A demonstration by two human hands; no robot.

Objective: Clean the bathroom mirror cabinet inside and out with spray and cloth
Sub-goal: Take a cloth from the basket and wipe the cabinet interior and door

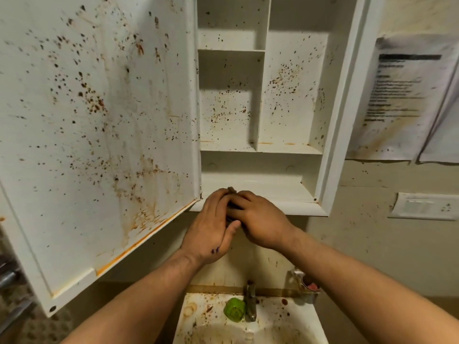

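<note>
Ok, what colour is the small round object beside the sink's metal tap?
Bright green; the round object shows best in head view.

A stained sink (pixel 193 316) carries a tap (pixel 250 304), a green ribbed object (pixel 234 310) just beside it. Printed papers (pixel 402 95) and a switch plate (pixel 424 206) sit on the wall (pixel 372 244).

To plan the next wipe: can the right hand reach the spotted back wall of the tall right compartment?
Probably yes. The door stands open, the compartment holds nothing, and the right hand is just below, though it and the left hand grip a dark cloth.
</note>
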